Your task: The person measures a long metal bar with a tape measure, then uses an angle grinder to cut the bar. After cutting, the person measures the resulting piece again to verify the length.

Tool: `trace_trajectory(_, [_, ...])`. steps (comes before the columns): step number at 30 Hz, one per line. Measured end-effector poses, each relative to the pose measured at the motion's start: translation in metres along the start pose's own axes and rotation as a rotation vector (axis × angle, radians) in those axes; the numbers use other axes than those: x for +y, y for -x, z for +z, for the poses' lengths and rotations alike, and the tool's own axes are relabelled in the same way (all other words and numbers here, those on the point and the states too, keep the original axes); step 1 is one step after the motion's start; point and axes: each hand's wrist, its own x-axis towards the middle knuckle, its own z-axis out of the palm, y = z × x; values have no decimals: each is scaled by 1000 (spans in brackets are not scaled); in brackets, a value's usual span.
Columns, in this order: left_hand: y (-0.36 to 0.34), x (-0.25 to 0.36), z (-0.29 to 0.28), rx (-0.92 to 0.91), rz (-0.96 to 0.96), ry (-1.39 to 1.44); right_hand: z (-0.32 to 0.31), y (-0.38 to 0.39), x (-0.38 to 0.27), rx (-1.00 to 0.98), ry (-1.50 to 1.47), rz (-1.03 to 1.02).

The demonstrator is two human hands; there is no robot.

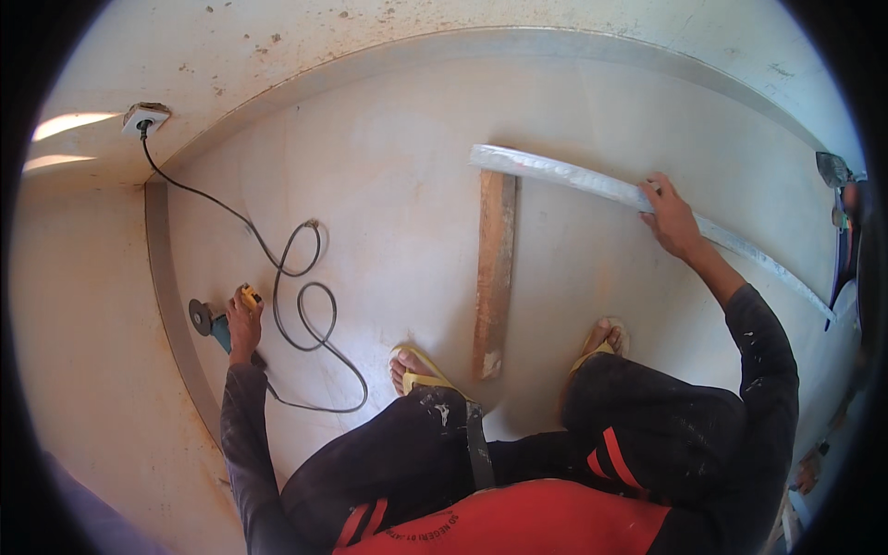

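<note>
Holding the strip: the right hand grasps a long whitish strip near its middle, with its fingers curled over the side towards the floor's far edge.
Strip's long axis: crosswise and slanting over the floor, with the left end nearer the far edge and the right end nearer the person; the curve seen along it may come from the lens.
Strip's ends: the left one lies over the far end of a timber piece; the right one points to the floor's right edge.
Timber's long axis: running from the person towards the far edge, crossing the strip's direction steeply; its near end lies between two feet in yellow sandals.
Left hand: closed around a small yellow-and-black object, directly over an angle grinder; whether it also grips the tool cannot be told.
Grinder: by the floor's left edge, its disc pointing towards the skirting.
Cord: dark, looping over the floor's left part, then up to a wall socket beyond the far left corner.
</note>
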Motion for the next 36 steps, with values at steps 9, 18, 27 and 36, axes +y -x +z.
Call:
trace_trajectory(9, [12, 167, -31, -139, 233, 556, 0, 18, -76, -57, -77, -67])
trace_trajectory(18, [-1, 339, -35, -1208, 157, 1507, 33, 147, 66, 818, -55, 1003])
trace_trajectory(27, [-17, 427, -78, -474, 942, 319, 70, 113, 98, 973, -1194, 1557])
trace_trajectory(36, [-18, 445, -34, -493, 920, 221, 56, 103, 120, 1007, -1573, 1320])
